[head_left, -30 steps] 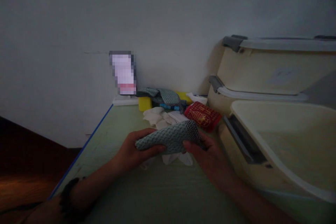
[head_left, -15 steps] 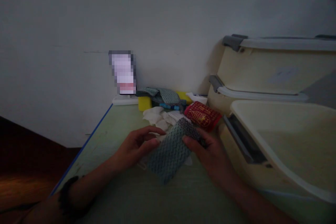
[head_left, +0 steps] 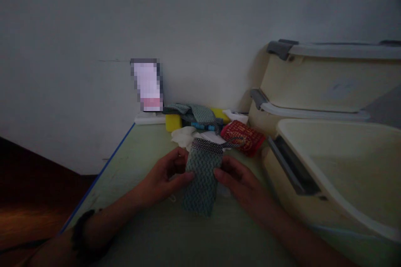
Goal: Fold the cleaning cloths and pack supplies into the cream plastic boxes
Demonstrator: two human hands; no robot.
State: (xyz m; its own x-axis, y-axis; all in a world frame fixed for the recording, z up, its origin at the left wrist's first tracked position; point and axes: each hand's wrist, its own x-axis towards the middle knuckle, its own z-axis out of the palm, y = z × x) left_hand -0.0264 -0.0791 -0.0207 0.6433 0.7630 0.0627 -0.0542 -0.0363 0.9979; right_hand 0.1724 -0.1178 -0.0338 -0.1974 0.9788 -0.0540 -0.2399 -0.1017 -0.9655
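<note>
A grey-green knitted pouch [head_left: 203, 177] with a dark checked top band lies lengthwise on the pale green table [head_left: 163, 233], its band end pointing away from me. My left hand [head_left: 164, 177] pinches its left edge with thumb and fingers. My right hand [head_left: 239, 181] grips its right edge, fingers closed on the fabric. White cloths [head_left: 188, 137] lie just beyond and partly under the pouch.
A red patterned pouch [head_left: 242, 137], a yellow block [head_left: 173, 123], another grey-green knitted cloth [head_left: 194, 113] and a blue item sit near the wall. Stacked cream storage bins [head_left: 328, 87] and an open cream bin [head_left: 344, 167] fill the right. The table's blue edge [head_left: 97, 179] runs on the left.
The pouch was held crosswise a second ago; both hands have turned it lengthwise and brought it down onto the table, band end away from me.
</note>
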